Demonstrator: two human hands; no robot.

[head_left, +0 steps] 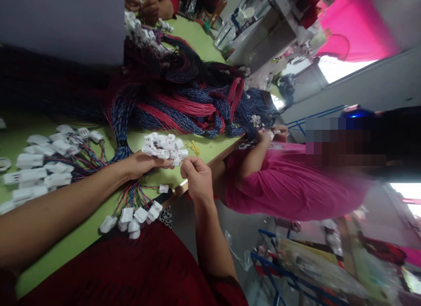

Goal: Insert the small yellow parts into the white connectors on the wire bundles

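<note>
My left hand [144,164] is closed around a bunch of white plastic connectors [164,147] on wires. At the right side of that bunch is my right hand [196,173], its thumb and finger pinched together; whatever lies between them is too small to make out. Tiny yellow pieces [193,147] lie on the green table just beyond the connectors. More wired white connectors [133,216] hang over the table edge below my left wrist, and another group [42,165] spreads out to the left of my forearm.
Thick bundles of blue-black and red wires [184,106] cover the far side of the green table [62,264]. A person in a pink shirt [286,179] works at the right, and another person's hands [148,8] show at the top. A blue metal rack [272,264] stands lower right.
</note>
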